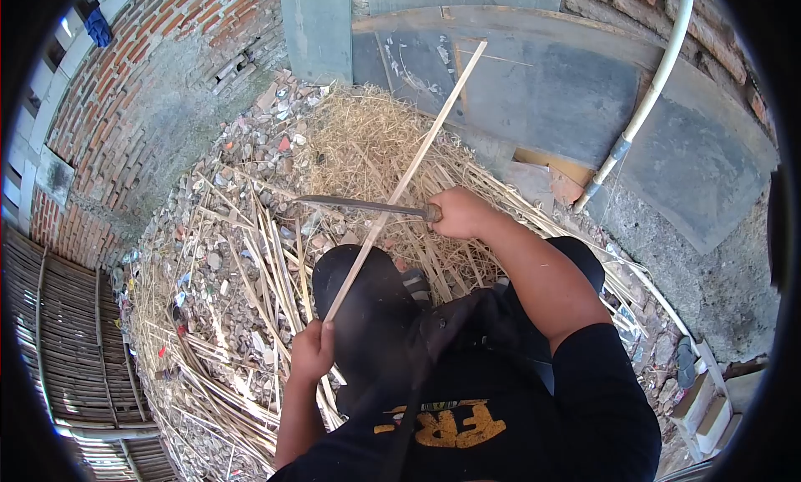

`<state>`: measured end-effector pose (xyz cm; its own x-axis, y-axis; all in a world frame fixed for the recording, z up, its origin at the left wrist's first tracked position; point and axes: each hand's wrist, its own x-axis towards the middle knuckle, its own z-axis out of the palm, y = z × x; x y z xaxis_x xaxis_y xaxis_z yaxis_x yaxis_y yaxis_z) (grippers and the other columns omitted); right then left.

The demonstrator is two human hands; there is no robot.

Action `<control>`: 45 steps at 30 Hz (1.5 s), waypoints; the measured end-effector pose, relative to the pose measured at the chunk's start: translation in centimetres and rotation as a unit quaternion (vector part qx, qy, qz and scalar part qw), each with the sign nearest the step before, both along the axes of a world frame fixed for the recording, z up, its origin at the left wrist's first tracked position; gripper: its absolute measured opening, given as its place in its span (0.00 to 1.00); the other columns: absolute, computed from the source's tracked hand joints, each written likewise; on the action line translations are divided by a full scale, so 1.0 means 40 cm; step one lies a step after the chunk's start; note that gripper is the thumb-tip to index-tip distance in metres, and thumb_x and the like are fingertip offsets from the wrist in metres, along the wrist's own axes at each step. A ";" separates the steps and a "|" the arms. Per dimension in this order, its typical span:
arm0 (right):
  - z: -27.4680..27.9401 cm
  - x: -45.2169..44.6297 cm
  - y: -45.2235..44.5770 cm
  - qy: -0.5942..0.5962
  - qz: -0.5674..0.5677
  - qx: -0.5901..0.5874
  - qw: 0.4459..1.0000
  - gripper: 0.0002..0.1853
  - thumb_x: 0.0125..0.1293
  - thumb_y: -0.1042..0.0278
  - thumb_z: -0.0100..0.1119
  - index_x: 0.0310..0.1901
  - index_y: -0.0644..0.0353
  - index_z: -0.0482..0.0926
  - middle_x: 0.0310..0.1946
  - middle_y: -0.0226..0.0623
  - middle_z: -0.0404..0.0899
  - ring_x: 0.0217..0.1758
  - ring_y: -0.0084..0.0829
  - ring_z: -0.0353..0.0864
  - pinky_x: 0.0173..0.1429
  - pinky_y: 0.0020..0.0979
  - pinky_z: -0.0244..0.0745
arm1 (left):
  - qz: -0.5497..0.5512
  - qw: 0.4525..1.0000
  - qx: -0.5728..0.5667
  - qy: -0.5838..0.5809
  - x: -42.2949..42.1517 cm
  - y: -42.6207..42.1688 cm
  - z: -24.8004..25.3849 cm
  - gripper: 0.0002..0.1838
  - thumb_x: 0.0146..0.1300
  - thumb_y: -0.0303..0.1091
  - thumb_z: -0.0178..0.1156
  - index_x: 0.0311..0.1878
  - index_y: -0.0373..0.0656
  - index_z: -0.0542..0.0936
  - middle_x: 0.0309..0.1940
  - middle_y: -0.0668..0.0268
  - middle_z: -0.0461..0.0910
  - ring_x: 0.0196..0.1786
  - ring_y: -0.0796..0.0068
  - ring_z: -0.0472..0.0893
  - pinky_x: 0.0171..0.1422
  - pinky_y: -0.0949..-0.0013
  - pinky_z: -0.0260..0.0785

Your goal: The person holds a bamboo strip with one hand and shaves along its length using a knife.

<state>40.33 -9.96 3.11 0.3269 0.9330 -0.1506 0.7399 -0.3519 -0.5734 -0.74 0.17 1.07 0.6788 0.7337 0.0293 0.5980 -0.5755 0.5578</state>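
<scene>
My left hand (pixel 312 351) is closed around the lower end of a long, pale bamboo strip (pixel 415 159), which slants up and to the right. In my right hand (pixel 459 213) is the handle of a long knife (pixel 359 203). Its dark blade points left and crosses the strip above my knee. Whether the blade touches the strip or only overlaps it in view, I cannot tell. Below the knife is my dark-clad left knee (pixel 357 273).
Split bamboo strips (pixel 265 261) and a heap of shavings (pixel 359 136) lie over rubble ground. Grey panels (pixel 551 90) and a pale pipe (pixel 655 90) stand at the upper right. A brick wall (pixel 108 119) and bamboo slats (pixel 75 332) are on the left.
</scene>
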 end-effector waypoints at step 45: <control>0.020 0.008 -0.025 -0.052 -0.007 0.011 0.999 0.13 0.56 0.61 0.66 0.43 0.50 0.86 0.38 0.44 0.88 0.47 0.49 0.88 0.52 0.50 0.83 | 0.010 1.000 0.003 0.021 0.016 -0.012 0.010 0.24 0.81 0.46 0.53 0.31 0.36 0.73 0.21 0.42 0.77 0.28 0.32 0.79 0.34 0.42 0.69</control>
<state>40.63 -10.97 3.90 0.3535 0.9306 -0.0950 0.7906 -0.3515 -0.5014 -0.11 -0.30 1.46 0.6655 0.7464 0.0054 0.6321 -0.5674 0.5278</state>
